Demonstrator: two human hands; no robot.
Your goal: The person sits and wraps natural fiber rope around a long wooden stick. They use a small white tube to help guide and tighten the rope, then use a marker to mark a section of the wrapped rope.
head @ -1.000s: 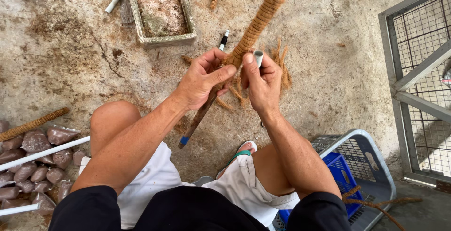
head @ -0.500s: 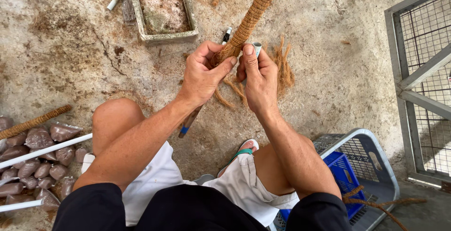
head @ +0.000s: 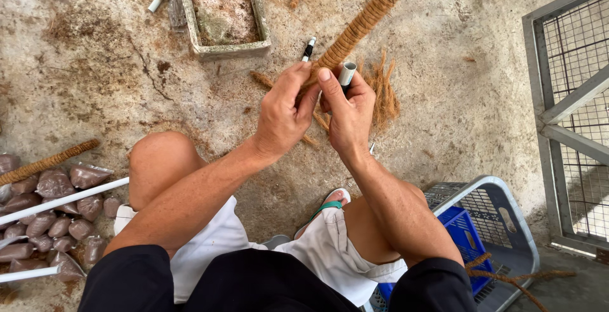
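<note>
A long pole wrapped in brown coir rope [head: 371, 13] slants from the top right down to my hands. My left hand [head: 284, 114] pinches its lower wrapped end between thumb and fingers. My right hand [head: 347, 110] is closed around a short grey tube [head: 346, 73] and presses beside the same end of the pole. Loose coir fibres [head: 384, 93] lie on the concrete just behind my hands. A black and white marker [head: 308, 48] rests on the floor above my left hand.
A concrete trough [head: 222, 48] with soil sits at the top. Brown filled bags [head: 54, 213] and white pipes [head: 63, 199] lie at the left, with a second wrapped pole [head: 47, 161]. A grey crate [head: 507, 223] is at the lower right, a wire cage [head: 571, 109] at the right.
Both hands have moved up along the wrapped pole towards the trough. The blue-tipped lower end of the pole seen earlier is now hidden behind my hands.
</note>
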